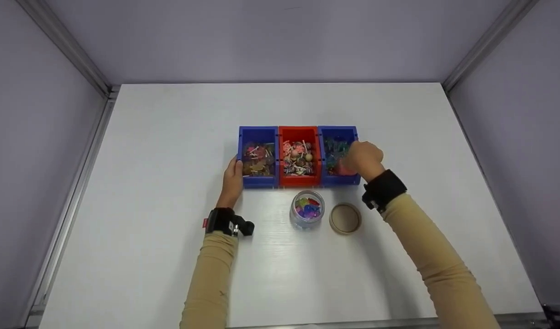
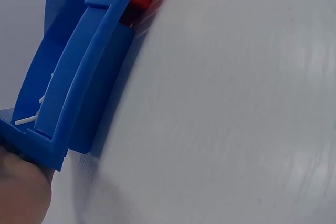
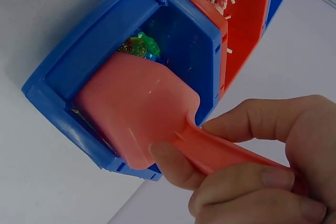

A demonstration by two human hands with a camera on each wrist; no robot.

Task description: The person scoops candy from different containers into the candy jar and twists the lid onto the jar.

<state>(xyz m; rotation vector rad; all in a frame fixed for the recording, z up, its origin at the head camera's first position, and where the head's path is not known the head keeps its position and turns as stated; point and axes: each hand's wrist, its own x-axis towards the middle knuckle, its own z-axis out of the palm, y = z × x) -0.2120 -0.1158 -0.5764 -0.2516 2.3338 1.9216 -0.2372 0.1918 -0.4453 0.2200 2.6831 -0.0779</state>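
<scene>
My right hand (image 1: 366, 157) grips the handle of a pink scoop (image 3: 142, 103), its bowl tipped down into the right blue bin (image 3: 79, 51). Beside the bowl, green, yellow and blue translucent pieces (image 3: 143, 45) show; the scoop hides the rest. At the far left, my left hand (image 1: 233, 179) holds the outer side of the left blue bin (image 2: 86, 77), with a digit at its rim; the other fingers are mostly hidden. Lollipop-like pieces (image 1: 257, 153) lie in that bin. Between the two stands a red bin (image 1: 298, 132) with small lollipops (image 1: 299, 162).
A clear jar (image 1: 303, 222) with colourful translucent pieces (image 1: 308, 208) stands in front of the bins. To its right lies a round tan lid (image 1: 345, 219). The white table (image 1: 170, 137) is bounded by pale walls with metal rails at the back and sides.
</scene>
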